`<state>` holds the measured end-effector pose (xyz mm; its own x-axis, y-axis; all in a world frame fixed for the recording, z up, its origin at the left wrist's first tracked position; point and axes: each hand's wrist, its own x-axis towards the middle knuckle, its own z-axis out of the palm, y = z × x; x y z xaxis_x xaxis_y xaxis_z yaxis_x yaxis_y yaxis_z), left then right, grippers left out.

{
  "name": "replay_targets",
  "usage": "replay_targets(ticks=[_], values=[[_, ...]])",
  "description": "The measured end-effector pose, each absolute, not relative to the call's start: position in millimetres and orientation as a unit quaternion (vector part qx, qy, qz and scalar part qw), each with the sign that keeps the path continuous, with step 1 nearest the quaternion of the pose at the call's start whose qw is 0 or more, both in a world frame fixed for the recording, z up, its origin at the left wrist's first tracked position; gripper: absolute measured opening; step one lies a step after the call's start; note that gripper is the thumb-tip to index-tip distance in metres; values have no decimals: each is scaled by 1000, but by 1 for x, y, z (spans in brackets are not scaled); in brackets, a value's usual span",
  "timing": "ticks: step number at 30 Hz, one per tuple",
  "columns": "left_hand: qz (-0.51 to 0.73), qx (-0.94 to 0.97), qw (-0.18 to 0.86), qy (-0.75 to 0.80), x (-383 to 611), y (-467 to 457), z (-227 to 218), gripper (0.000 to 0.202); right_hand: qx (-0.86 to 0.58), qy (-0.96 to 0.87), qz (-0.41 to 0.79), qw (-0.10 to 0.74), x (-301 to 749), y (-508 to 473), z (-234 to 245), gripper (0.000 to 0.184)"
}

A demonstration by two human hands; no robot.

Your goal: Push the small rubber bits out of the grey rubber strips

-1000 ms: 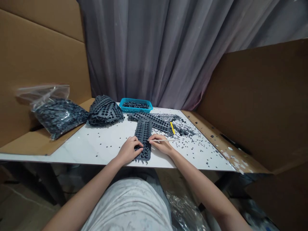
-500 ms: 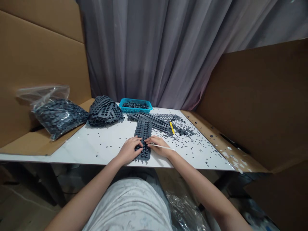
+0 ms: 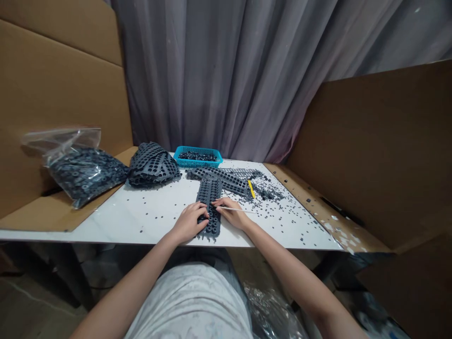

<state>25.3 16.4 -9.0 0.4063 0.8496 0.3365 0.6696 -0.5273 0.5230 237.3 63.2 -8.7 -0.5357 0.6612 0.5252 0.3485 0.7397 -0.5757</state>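
A dark molded sheet (image 3: pixel 209 188) with rows of small rings lies lengthwise before me on the white table. My left hand (image 3: pixel 192 220) curls its fingers over the sheet's left edge and presses it down. At the right edge, my right hand (image 3: pixel 232 211) pinches a thin white stick (image 3: pixel 243 210), whose back end points right. The stick's working tip is hidden by my fingers, close to the rings. Just beyond lies a perforated dark strip (image 3: pixel 226 180), partly behind the sheet, with a yellow piece (image 3: pixel 251 189) at its right end.
A blue basket (image 3: pixel 181 164) of small dark parts stands at the back. Left of it are a heap of perforated sheets (image 3: pixel 152 165) and a clear bag (image 3: pixel 86 174) of dark rings. Tiny dark bits (image 3: pixel 282 209) litter the table's right side. Cardboard walls (image 3: pixel 381 150) flank both sides.
My right hand has shifted slightly up along the sheet with the white stick. The left hand stays on the sheet's left edge. The view has moved a little.
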Motion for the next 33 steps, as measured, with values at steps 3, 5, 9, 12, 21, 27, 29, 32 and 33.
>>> replay_targets(ticks=[3, 5, 9, 12, 21, 27, 29, 32, 33], values=[[292, 823, 157, 462, 25, 16, -8, 7, -291, -846, 232, 382, 237, 63, -11, 24], [293, 822, 157, 461, 25, 15, -8, 7, -288, -848, 230, 381, 237, 64, -10, 23], [293, 823, 159, 460, 25, 16, -9, 7, -275, -870, 194, 361, 237, 64, -7, 22], [293, 823, 161, 459, 25, 16, -9, 8, -277, -897, 135, 317, 236, 66, -5, 22], [301, 821, 163, 457, 26, 15, -6, 6, -391, -824, 96, 399, 239, 79, -13, 21], [299, 820, 166, 459, 26, 14, -5, 6, -340, -799, 274, 413, 237, 77, -11, 22], [297, 820, 167, 460, 26, 15, -5, 6, -331, -807, 278, 403, 236, 76, -10, 22], [294, 821, 166, 461, 25, 15, -6, 5, -327, -818, 258, 396, 235, 75, -9, 23], [294, 821, 166, 461, 25, 15, -6, 6, -326, -820, 253, 396, 235, 75, -9, 23]])
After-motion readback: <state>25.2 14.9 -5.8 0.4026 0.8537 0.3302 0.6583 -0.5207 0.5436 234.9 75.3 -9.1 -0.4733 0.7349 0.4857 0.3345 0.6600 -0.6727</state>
